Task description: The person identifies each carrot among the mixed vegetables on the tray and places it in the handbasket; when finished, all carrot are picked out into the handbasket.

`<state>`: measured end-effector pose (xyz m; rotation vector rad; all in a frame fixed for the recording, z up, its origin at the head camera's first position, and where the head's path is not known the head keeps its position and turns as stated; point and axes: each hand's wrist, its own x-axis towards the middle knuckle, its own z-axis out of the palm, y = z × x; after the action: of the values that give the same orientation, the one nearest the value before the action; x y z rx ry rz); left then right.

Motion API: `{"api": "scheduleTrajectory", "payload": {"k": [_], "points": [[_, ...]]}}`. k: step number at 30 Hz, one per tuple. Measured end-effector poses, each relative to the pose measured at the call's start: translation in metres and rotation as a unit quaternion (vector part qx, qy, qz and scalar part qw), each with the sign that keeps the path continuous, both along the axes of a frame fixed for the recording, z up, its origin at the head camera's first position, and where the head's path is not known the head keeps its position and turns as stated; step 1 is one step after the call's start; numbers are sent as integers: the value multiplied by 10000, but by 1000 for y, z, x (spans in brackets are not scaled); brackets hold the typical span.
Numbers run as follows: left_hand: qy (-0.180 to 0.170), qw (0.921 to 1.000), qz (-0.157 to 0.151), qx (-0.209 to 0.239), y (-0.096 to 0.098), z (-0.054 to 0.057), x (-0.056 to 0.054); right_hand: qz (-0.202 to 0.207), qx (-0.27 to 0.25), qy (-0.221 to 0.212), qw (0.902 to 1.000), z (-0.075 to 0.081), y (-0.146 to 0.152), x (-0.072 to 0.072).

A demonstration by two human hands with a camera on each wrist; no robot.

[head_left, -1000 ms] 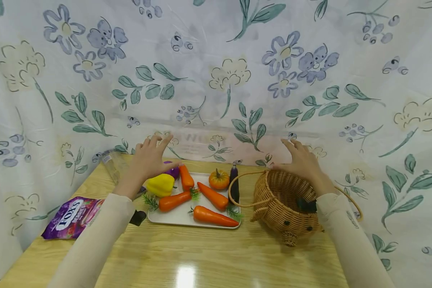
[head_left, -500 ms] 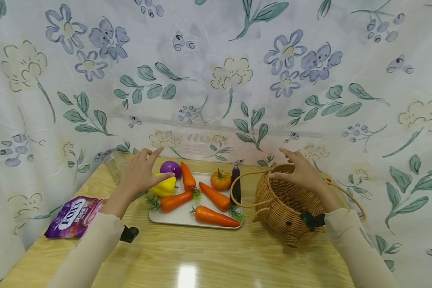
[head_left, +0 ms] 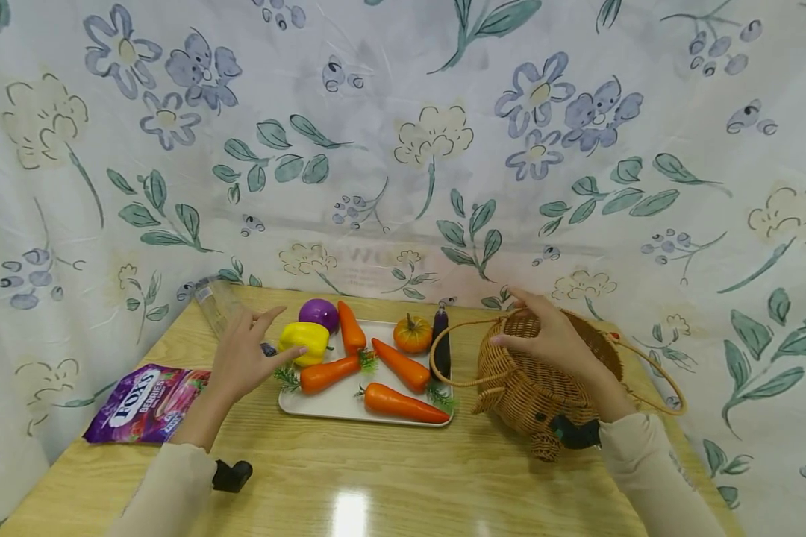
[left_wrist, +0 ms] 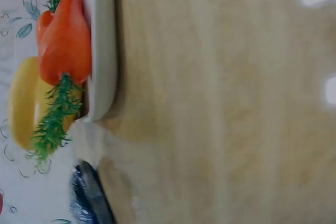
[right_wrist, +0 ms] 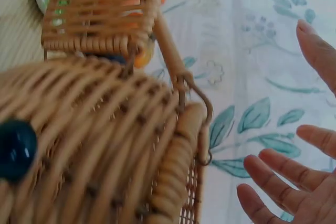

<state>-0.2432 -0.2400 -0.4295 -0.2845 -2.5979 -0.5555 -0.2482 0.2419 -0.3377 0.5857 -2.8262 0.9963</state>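
Note:
My left hand [head_left: 245, 358] hovers at the left end of the white tray [head_left: 322, 406], fingers spread and holding nothing. Just right of its fingertips lies a yellow bell pepper [head_left: 304, 343]. My right hand [head_left: 554, 335] is over the wicker basket [head_left: 504, 388], thumb and fingers apart and nothing between them. In the right wrist view its fingers [right_wrist: 283, 182] are extended beside the basket's rim. Several orange carrots [head_left: 403, 403] with green tops, a purple round vegetable [head_left: 319, 316], a small pumpkin [head_left: 413, 334] and a dark eggplant [head_left: 441, 343] are on or at the tray.
A purple Fox's Berries bag [head_left: 148, 403] lies on the table [head_left: 349, 477] at the left. Behind the left hand is a clear plastic package [head_left: 215, 306]. The basket's loop handle [head_left: 443, 328] reaches over the tray's right end. A floral curtain [head_left: 376, 149] stands behind.
Both hands have come lower and back toward the person; the left hand has also shifted left, uncovering the purple vegetable and yellow pepper. The objects on the table stay where they were.

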Motion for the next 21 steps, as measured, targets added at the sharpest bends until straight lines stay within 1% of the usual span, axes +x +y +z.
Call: {"api": "scheduleTrajectory", "payload": {"k": [3,7,9,13,18,21], "points": [[-467,9975,-55,525,-3,-10,9,-12,-45,-25,10000,-1,-5,3],[-1054,9878,-129,1141,-8,-22,17,-42,-77,-110,9999,-3,-12,8],[-1262,9825,-140,1365,-10,-27,21,-37,-96,-145,9998,-4,-15,11],[-1420,9743,-187,1737,-12,-35,25,-20,-191,-142,9997,-7,-20,15],[-1435,9647,-333,2182,-13,-44,29,41,-388,-163,9991,-11,-26,19],[-1581,9566,-416,2412,-14,-49,31,110,-506,-209,9984,-14,-30,21]]}}
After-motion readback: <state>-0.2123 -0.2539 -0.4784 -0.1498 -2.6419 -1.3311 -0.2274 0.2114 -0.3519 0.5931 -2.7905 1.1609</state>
